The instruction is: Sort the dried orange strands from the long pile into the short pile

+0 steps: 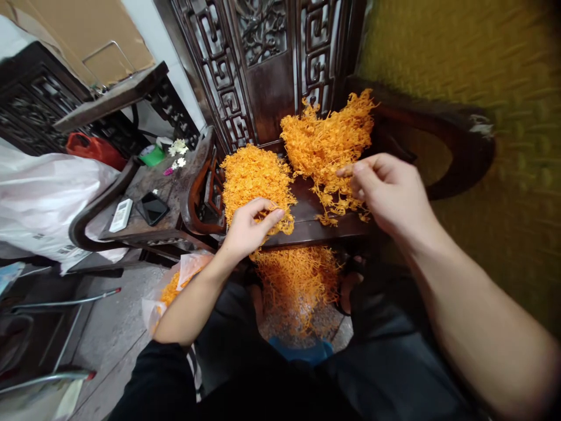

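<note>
Two heaps of orange stringy strands lie on our dark wooden chair seat. Our left hand pinches strands from the compact heap; our right hand pinches the loose heap. Snagged strands could drag clumps off the seat edge.

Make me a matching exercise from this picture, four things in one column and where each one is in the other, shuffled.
Things:
1. left hand
2. right hand
3. phone
4. red bag

Places:
A. on the side table, beside a white remote
B. pinching strands of the right orange pile
C. behind the side table, by a white sack
D. on the front edge of the left orange pile

Pairs: 1-D, 2-B, 3-A, 4-C
</note>
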